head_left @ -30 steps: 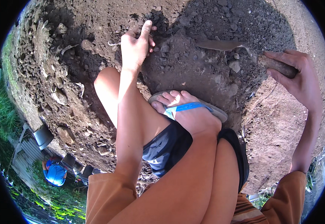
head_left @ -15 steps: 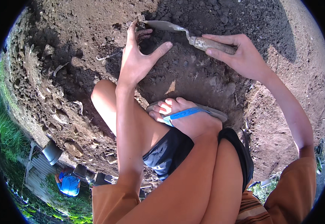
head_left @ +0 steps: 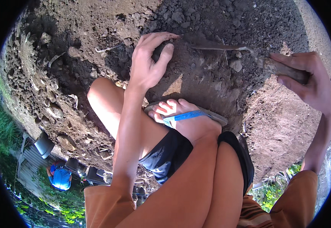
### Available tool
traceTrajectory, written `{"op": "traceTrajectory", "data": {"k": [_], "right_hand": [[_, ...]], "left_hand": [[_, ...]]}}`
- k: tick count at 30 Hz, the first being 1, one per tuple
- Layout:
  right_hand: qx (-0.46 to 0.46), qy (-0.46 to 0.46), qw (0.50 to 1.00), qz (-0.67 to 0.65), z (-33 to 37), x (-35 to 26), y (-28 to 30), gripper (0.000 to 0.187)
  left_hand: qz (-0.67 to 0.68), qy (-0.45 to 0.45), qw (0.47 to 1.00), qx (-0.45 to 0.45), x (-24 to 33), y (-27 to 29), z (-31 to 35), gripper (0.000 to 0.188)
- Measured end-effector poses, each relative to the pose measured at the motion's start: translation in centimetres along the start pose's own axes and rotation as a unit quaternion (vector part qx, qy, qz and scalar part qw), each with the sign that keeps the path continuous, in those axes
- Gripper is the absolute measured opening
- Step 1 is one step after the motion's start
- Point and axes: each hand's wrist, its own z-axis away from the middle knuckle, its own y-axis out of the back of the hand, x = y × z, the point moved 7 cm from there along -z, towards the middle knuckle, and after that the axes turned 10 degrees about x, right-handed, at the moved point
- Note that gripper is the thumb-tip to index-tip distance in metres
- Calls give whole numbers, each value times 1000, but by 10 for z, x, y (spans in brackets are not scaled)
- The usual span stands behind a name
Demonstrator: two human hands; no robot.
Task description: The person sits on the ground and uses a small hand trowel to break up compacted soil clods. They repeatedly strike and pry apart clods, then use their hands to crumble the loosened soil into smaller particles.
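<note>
My right hand (head_left: 312,74) grips the worn handle of a trowel (head_left: 274,66) at the right. Its thin metal blade (head_left: 220,47) points left and shows nearly edge-on, low over the dark loose soil (head_left: 196,19). My left hand (head_left: 148,57) is at the soil just left of the blade tip. Its fingers and thumb curve toward each other around something dark that I cannot make out, perhaps a clod. A gap of soil lies between its fingertips and the blade.
My foot in a flip-flop with a blue strap (head_left: 190,115) stands below the dug patch. Stones (head_left: 236,64) and clods lie around. At the lower left are dark pots (head_left: 43,145), green plants (head_left: 7,131) and a person in blue (head_left: 61,178) farther off.
My right hand has drawn the trowel to the right and slightly down, away from my left hand. My left hand has moved right and down, and its spread fingers have curled in.
</note>
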Motion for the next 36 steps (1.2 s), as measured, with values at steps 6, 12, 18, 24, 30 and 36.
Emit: {"op": "traceTrajectory", "data": {"k": [6,12,18,24,30,36], "right_hand": [[116,-34,989,-88,2,-11,-114,48],[133,-198,940,-242,6,33,-79,36],[37,-64,992,-99,6,-11,21,38],[53,-116,991,25,38,-7,-33,46],[113,-349,876,-312,71,1,-104,40],[131,-380,833,-380,77,22,-99,44]], "left_hand": [[-26,-35,999,-13,4,-2,-7,44],[55,59,996,31,-6,2,-7,52],[28,16,999,-23,-3,-2,-10,36],[144,63,988,-1,-7,-1,-12,42],[40,-31,995,-85,2,-12,-16,39],[57,15,997,-59,0,-9,-15,38]]}}
